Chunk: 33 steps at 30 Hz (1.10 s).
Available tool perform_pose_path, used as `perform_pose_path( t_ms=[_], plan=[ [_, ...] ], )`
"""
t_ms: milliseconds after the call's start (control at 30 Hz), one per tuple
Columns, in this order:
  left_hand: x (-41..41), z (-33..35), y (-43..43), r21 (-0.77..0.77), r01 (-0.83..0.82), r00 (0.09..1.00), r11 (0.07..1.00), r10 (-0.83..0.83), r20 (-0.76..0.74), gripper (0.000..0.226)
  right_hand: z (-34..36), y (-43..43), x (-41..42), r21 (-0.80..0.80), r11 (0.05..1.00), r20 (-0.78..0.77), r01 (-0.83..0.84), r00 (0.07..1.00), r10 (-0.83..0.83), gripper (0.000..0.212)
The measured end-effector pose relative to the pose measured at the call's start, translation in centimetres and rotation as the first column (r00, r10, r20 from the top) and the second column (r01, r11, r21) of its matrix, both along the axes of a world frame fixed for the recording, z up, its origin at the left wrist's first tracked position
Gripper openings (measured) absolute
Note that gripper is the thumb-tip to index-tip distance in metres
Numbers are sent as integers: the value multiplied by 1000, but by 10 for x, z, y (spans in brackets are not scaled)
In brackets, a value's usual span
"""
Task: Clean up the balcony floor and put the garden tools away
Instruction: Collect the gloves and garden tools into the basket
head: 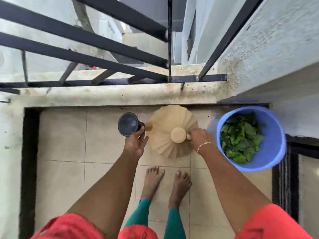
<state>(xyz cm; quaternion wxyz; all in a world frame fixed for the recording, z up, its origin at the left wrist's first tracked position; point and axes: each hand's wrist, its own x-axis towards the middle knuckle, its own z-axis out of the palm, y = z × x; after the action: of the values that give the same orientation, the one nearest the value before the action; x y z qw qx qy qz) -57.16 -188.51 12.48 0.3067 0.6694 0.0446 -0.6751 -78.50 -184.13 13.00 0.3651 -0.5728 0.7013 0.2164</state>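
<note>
A beige ribbed watering can [170, 123] is held above the tiled balcony floor, seen from above, with a round beige cap on top. Its dark rose head [128, 124] sits at the end of the spout on the left. My left hand [137, 143] grips the spout just behind the rose head. My right hand [198, 138] grips the can's handle on the right side. A blue bucket [274, 152] with green leaves [240, 136] inside stands to the right of the can.
A concrete ledge [120, 96] with black metal railing [103, 44] runs along the far edge. A white wall [284, 40] rises at the right. A dark door track [284, 178] lies at the right. My bare feet [168, 180] stand on the beige tiles.
</note>
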Motion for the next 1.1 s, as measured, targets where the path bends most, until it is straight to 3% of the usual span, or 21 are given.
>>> perform_pose_path(
  t_ms=[200, 333, 433, 533, 667, 900, 1000, 1067, 1100],
  plan=[
    [2, -19, 9, 24, -66, 998, 998, 66, 23, 20, -24, -15, -4, 16, 996, 39, -93, 995, 92, 24],
    [3, -22, 25, 20, -74, 997, 997, 74, 7, 29, -30, -3, -2, 12, 989, 14, -145, 989, 145, 27],
    [1, -24, 32, 32, -72, 997, 997, 71, 8, 18, -32, 1, -2, -14, 985, -4, -171, 985, 171, 27],
    [1, -27, 38, 49, -97, 995, 994, 96, 21, 35, -30, -2, -2, -34, 978, -11, -204, 979, 204, 27],
    [2, -34, 30, 68, -54, 998, 996, 52, 29, 39, -38, -14, -3, -31, 967, -24, -251, 968, 251, 26],
    [10, -53, 12, 111, 28, 998, 993, -34, 51, 26, -64, -21, 4, -96, 933, -47, -347, 938, 344, 23],
    [12, -45, 11, 127, 141, 988, 982, -147, 36, 37, -62, -15, 4, -126, 946, -66, -299, 954, 293, 25],
    [10, -32, 12, 174, 358, 927, 917, -372, 54, 47, -51, -8, 5, -209, 952, -63, -224, 974, 216, 23],
    [8, -21, 15, 196, 491, 854, 849, -513, 85, 52, -41, -3, 5, -257, 948, -52, -185, 983, 178, 21]
  ],
)
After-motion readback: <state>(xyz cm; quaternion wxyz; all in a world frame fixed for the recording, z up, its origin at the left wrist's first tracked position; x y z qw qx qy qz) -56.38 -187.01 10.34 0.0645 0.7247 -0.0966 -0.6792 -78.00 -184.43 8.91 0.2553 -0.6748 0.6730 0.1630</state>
